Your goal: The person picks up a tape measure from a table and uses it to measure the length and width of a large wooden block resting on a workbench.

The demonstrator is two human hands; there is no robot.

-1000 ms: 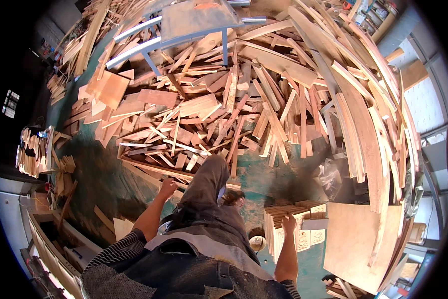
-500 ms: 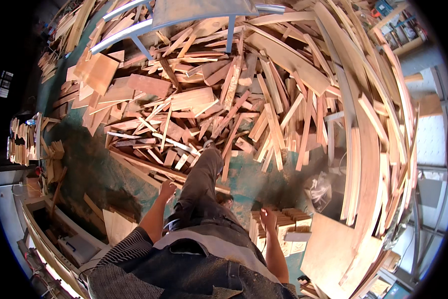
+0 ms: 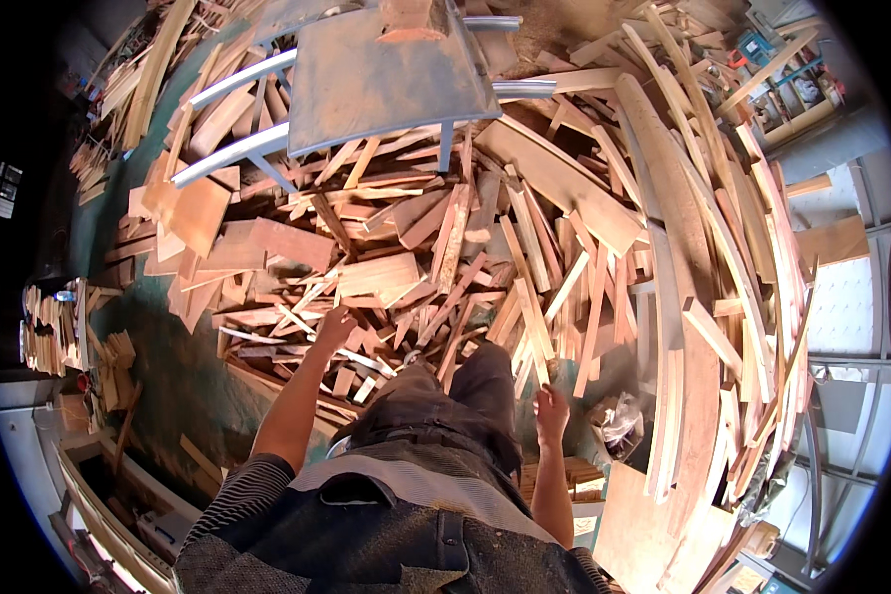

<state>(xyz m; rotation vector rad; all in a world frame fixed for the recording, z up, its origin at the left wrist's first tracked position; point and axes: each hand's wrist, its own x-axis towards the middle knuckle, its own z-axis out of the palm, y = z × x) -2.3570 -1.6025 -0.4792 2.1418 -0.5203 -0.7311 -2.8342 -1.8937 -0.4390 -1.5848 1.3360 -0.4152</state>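
Farther out than a second ago, the left hand (image 3: 336, 329) now hangs over the scrap pile (image 3: 378, 275) instead of beside the person's knee, and the right hand (image 3: 551, 406) is farther forward too. Both trouser legs (image 3: 406, 408) now show side by side, and the stacked panels (image 3: 586, 481), in plain sight earlier, sit half hidden by the right forearm.

From the head camera, the only view, I see the left hand's fingers loosely bent above the near left part of the pile; I cannot tell whether they touch any wood or how far they close. The right hand's fingers are curled, just right of the legs, near the lower ends of some narrow strips; whether it grips anything I cannot tell.

Offcuts lie every which way across the middle of the floor (image 3: 183, 366), straight ahead of the person. Beyond them stands a dusty grey tabletop (image 3: 386, 89) on blue legs, with a reddish block (image 3: 413, 20) at its far edge. Long boards (image 3: 698, 386) lean in a tall bundle on the right, a clear plastic bag (image 3: 620, 424) lies near the right hand, and a wide pale sheet (image 3: 631, 525) rests below it.
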